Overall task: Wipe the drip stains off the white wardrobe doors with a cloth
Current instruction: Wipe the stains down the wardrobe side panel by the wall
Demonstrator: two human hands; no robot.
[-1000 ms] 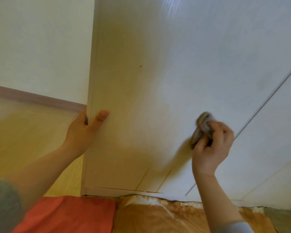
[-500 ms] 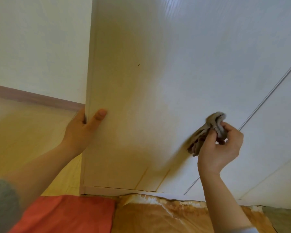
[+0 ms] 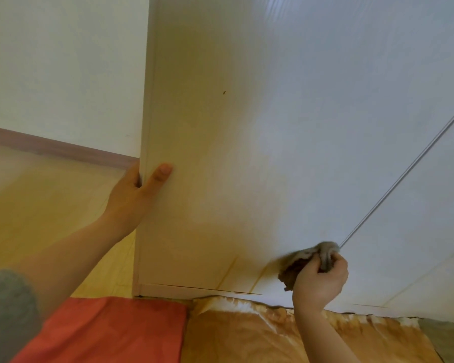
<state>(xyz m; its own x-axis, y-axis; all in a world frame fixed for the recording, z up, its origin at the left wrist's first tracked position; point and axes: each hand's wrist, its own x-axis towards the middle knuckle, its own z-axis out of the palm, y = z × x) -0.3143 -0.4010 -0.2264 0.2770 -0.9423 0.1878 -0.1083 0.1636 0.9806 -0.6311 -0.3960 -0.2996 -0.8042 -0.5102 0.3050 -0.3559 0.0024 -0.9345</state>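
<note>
Right hand (image 3: 320,281) low by the door's bottom edge, fingers bunched around a crumpled grey-brown cloth (image 3: 303,260) pressed on the white wardrobe door (image 3: 247,153); left hand (image 3: 134,197) grips the door's left edge, thumb on the front; thin yellowish drip streaks (image 3: 228,271) just left of the cloth.

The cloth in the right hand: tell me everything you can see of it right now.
The cloth is a small crumpled rag, grey-brown and soft-looking, darker in its lower folds. It is bunched up, not spread flat, and its edges look blurred. The right hand grips it, fingers curled round its upper part, and holds it against the wardrobe door low down, at the seam between doors. Two yellowish drip stains run just left of it, near the door's bottom edge.
</note>
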